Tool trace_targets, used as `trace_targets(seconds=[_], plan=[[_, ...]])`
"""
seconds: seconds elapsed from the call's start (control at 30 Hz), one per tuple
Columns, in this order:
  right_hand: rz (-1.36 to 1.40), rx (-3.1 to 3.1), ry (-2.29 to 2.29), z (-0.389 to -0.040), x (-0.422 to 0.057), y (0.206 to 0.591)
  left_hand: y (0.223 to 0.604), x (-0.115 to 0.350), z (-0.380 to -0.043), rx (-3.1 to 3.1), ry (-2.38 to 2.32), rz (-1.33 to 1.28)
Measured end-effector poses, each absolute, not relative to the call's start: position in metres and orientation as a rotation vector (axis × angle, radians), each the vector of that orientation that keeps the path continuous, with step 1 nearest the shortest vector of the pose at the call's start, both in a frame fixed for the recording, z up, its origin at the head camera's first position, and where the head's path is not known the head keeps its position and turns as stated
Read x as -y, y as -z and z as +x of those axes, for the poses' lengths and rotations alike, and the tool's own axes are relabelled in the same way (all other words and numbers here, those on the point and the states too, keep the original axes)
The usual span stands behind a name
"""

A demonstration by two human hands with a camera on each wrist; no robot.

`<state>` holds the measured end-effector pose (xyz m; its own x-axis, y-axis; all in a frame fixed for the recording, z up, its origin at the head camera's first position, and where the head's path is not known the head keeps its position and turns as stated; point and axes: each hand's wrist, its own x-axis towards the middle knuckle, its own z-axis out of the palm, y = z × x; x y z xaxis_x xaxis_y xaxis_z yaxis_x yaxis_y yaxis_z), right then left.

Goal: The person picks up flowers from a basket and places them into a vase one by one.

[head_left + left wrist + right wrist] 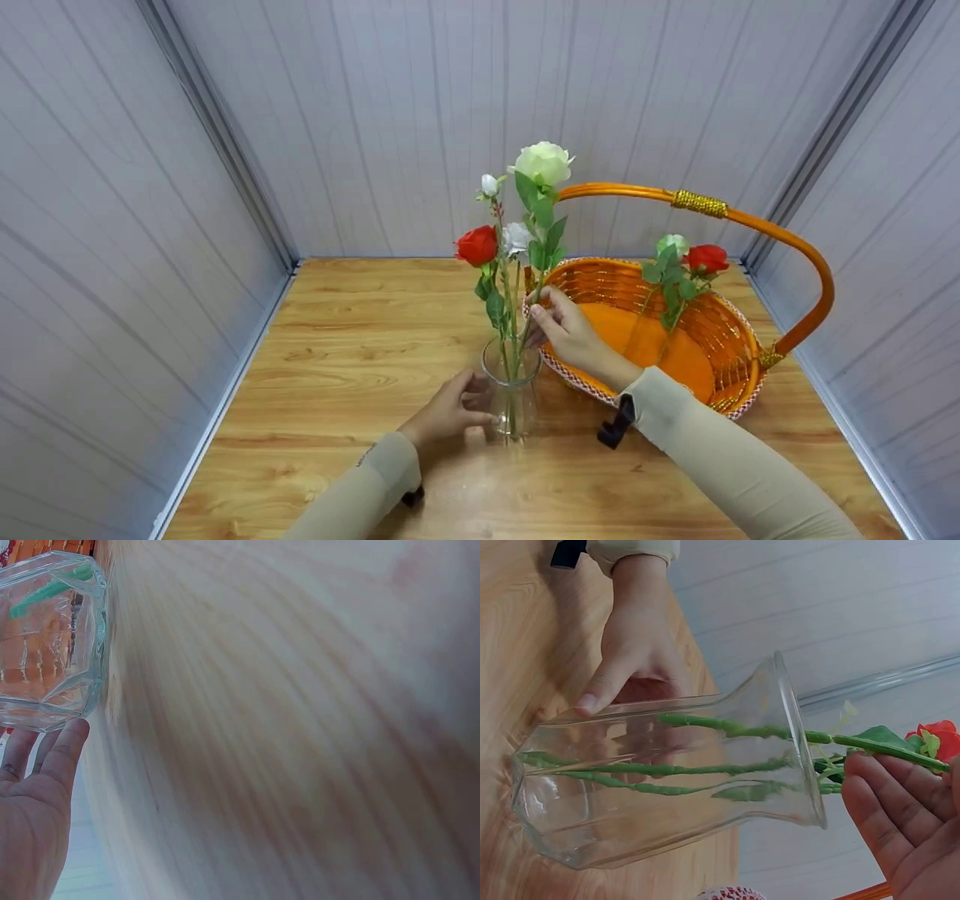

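Observation:
A clear glass vase (513,411) with a flared rim stands upright on the table. My left hand (450,409) holds its lower side, the thumb on the near face and the fingers behind, as the right wrist view shows. Just above the rim my right hand (566,334) pinches the green stem (889,752) of a tall pale rose (543,163). That stem's lower end hangs inside the vase, above the bottom. Other stems in the vase carry a red rose (477,246), a small white flower (516,237) and a white bud (490,185).
Right of the vase sits an orange woven basket (609,319) with a tall arched handle (814,274). A second red rose (706,259) and a pale green-white rose (671,244) lean in it. Panelled walls (390,127) enclose the wooden table (352,322) at the back and sides.

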<state>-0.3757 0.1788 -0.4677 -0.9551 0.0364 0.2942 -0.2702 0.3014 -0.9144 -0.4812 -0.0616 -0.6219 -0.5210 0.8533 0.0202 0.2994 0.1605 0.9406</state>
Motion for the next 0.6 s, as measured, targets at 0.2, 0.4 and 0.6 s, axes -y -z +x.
trace_targets(seconds=[0.2, 0.4, 0.6], plan=[[0.210, 2.309, -1.693, -0.372, -0.175, 0.472, 0.622, 0.061, -0.481, -1.913, -1.361, 1.091], [0.192, 2.323, -1.678, -0.370, -0.174, 0.476, 0.622, 0.061, -0.481, -1.898, -1.360, 1.083], [0.188, 2.421, -1.552, -0.368, -0.175, 0.482, 0.622, 0.060, -0.483, -1.906, -1.355, 1.091]])
